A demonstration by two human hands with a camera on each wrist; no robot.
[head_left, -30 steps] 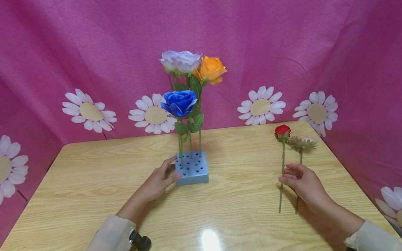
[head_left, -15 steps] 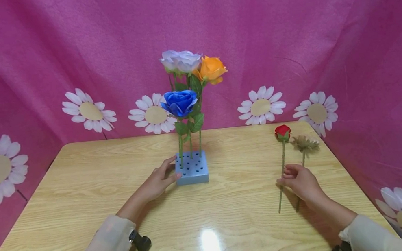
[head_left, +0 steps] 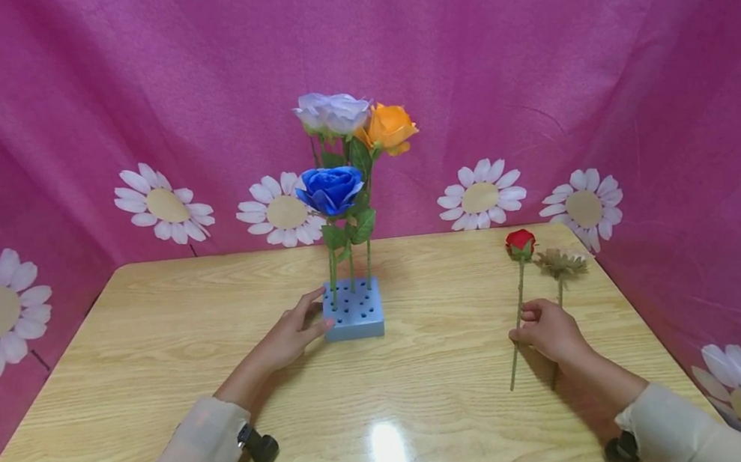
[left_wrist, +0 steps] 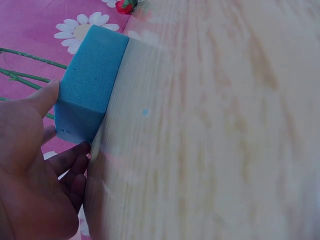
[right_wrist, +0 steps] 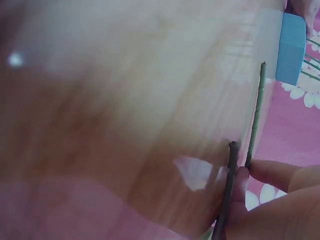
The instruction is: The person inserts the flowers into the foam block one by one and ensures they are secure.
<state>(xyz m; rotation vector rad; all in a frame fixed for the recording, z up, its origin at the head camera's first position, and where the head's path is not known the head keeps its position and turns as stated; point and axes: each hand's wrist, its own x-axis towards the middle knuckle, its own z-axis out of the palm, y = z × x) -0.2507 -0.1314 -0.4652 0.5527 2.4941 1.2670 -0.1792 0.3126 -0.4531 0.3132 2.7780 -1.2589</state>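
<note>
A light blue foam block (head_left: 355, 330) with holes in its top holds pale lilac roses (head_left: 335, 113), an orange rose (head_left: 391, 129) and a blue rose (head_left: 331, 190) upright. My left hand (head_left: 290, 337) rests against the block's left side, thumb at the near corner and a finger at the far one. On the right, thumb and fingers of my right hand (head_left: 552, 328) pinch the stem of a red rose (head_left: 520, 244). Beside it a beige-brown flower (head_left: 561, 263) lies with part of its stem hidden by this hand; the right wrist view shows both stem ends.
Everything stands on a light wooden table (head_left: 441, 382) with a bright reflection near its front. A pink curtain (head_left: 528, 56) printed with white daisies encloses its back and sides.
My right hand has moved slightly left and closed its fingertips on the red rose's stem, which has shifted a little. The beige-brown flower has shifted slightly right. My left hand stays put.
</note>
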